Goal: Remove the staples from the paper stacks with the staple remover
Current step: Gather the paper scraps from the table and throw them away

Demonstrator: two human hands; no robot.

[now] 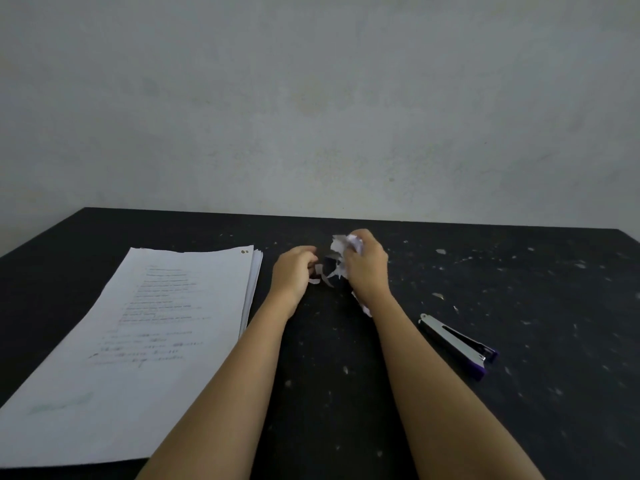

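The right hand is clenched round a wad of torn paper above the dark surface, while the left hand curls beside loose scraps, and I cannot tell whether it pinches one. The paper stack lies flat to the left with what look like two staples in its far right corner; the staple remover lies untouched to the right. A pulled staple caught in the wad could prick the squeezing palm, and scraps may spill out.
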